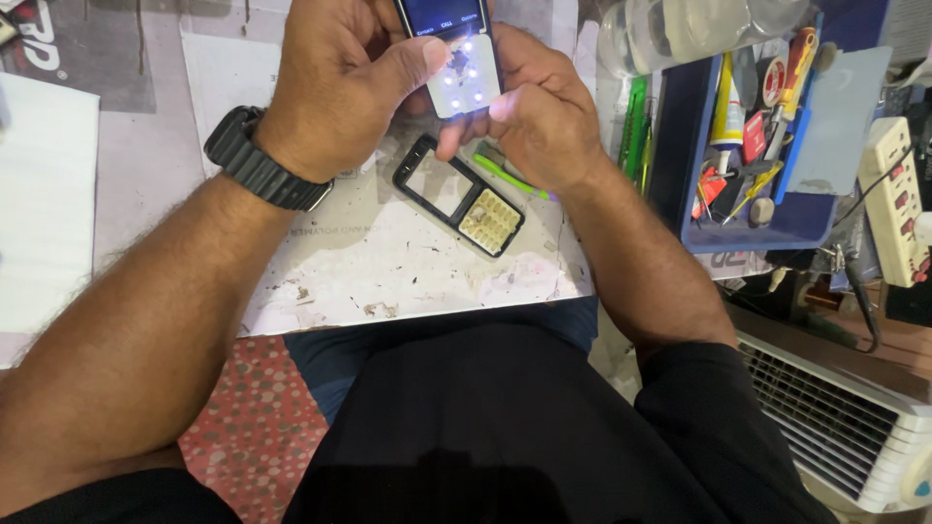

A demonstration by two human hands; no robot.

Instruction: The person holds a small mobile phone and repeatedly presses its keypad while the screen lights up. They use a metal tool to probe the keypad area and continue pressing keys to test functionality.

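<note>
Both my hands hold a small opened mobile phone at the top of the view; its screen is lit and its bare keypad board glows white. My left hand, with a black wristwatch on the wrist, grips the phone's left side, thumb lying across the keypad board. My right hand grips the right side from below. Under the hands, on the worn white work mat, lies the phone's black front cover with its pale keypad, and a green-handled tool beside it.
A blue tray of tools, glue tubes and screwdrivers stands at the right. A clear plastic container sits behind it. A white power strip is at the far right, a white grilled appliance at the lower right. White paper lies left.
</note>
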